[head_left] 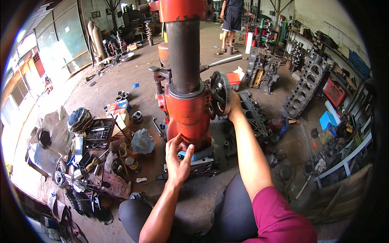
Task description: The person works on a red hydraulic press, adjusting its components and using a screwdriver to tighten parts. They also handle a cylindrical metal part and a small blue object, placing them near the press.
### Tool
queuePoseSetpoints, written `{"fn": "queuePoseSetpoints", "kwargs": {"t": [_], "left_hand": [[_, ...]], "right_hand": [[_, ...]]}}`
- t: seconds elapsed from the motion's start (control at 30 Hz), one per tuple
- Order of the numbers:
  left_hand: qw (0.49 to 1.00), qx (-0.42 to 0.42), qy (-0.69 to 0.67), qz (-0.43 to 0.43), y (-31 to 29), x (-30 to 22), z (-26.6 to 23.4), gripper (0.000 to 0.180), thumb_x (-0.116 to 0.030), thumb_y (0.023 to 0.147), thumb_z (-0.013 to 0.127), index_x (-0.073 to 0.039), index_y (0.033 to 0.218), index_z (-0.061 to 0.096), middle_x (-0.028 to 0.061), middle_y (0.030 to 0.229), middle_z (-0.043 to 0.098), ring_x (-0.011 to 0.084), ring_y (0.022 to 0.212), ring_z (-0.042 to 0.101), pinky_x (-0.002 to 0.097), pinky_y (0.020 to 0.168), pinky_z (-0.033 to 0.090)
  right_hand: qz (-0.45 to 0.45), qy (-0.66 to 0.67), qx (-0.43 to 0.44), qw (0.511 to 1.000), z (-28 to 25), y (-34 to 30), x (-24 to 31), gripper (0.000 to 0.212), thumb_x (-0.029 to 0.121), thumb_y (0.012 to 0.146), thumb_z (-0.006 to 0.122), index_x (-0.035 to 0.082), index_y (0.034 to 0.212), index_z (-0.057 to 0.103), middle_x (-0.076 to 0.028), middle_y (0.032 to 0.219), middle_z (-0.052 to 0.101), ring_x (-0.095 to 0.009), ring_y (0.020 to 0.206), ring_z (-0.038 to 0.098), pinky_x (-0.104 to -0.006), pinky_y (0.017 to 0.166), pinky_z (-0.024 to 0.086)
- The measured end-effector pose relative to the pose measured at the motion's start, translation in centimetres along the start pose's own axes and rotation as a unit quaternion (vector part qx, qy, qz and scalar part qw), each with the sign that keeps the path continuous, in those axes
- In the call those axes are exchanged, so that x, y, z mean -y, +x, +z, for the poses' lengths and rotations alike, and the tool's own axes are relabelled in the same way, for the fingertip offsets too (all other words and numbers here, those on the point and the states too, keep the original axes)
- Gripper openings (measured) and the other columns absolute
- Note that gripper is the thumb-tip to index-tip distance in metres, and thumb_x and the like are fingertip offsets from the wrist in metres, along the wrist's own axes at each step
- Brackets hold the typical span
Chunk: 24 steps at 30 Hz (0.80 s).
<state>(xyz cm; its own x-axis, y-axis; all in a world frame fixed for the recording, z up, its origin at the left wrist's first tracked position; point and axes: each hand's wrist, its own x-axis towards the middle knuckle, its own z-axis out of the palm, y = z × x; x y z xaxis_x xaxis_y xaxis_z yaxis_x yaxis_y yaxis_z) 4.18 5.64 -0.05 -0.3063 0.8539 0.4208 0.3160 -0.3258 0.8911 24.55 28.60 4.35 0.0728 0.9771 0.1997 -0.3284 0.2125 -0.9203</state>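
A red machine [187,115] with a thick dark steel column [183,56] stands upright right in front of me. On its right side is a dark spoked handwheel [219,94]. My right hand [235,106] grips the wheel's rim from the right, its fingers partly hidden behind it. Close to the machine's lower end, my left hand [179,162] has thumb and fingers apart, with nothing visible held in it. Whether its fingertips touch the red casing I cannot tell. Below them, a metal block [194,167] sits under the machine. A pale lever [225,60] sticks out behind the wheel.
Tools and cables crowd a low stand with a tool tray [97,131] at left. Engine blocks [306,85] and a metal part with openings [253,113] lie to the right. A rag-like grey bundle [142,140] is on the floor. Another person [232,18] stands far back.
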Motion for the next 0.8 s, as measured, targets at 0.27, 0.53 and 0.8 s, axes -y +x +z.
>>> {"fn": "queuePoseSetpoints", "kwargs": {"t": [0.27,0.53,0.8], "left_hand": [[0.979,-0.182,0.086,0.018,-0.09,-0.83,-0.22,0.068,-0.016,0.091,0.077,-0.003,0.148,0.043,0.0165,0.136,0.042,0.0273,0.122,0.053,0.0416,0.102,0.049],[1.000,0.006,0.017,0.012,-0.36,-0.34,0.49,0.068,-0.018,0.089,0.080,0.000,0.145,0.046,0.0186,0.138,0.049,0.0306,0.128,0.054,0.0437,0.105,0.050],[1.000,0.014,0.013,-0.007,-0.34,-0.20,0.38,0.068,-0.018,0.089,0.080,-0.001,0.145,0.046,0.0184,0.138,0.049,0.0314,0.131,0.053,0.0436,0.106,0.050]], "right_hand": [[0.001,0.002,0.004,1.000,0.22,-0.29,0.17,0.053,0.054,0.103,0.052,0.005,0.094,0.071,-0.002,0.082,0.068,-0.013,0.071,0.060,-0.0313,0.069,0.048],[-0.004,-0.014,-0.011,1.000,0.36,-0.47,0.35,0.054,0.054,0.103,0.053,0.004,0.094,0.072,-0.002,0.082,0.069,-0.013,0.072,0.060,-0.0312,0.069,0.047],[0.001,-0.042,-0.006,0.999,0.00,-0.10,0.15,0.057,0.055,0.101,0.053,0.002,0.096,0.073,-0.005,0.086,0.070,-0.014,0.075,0.061,-0.0326,0.071,0.048]]}}
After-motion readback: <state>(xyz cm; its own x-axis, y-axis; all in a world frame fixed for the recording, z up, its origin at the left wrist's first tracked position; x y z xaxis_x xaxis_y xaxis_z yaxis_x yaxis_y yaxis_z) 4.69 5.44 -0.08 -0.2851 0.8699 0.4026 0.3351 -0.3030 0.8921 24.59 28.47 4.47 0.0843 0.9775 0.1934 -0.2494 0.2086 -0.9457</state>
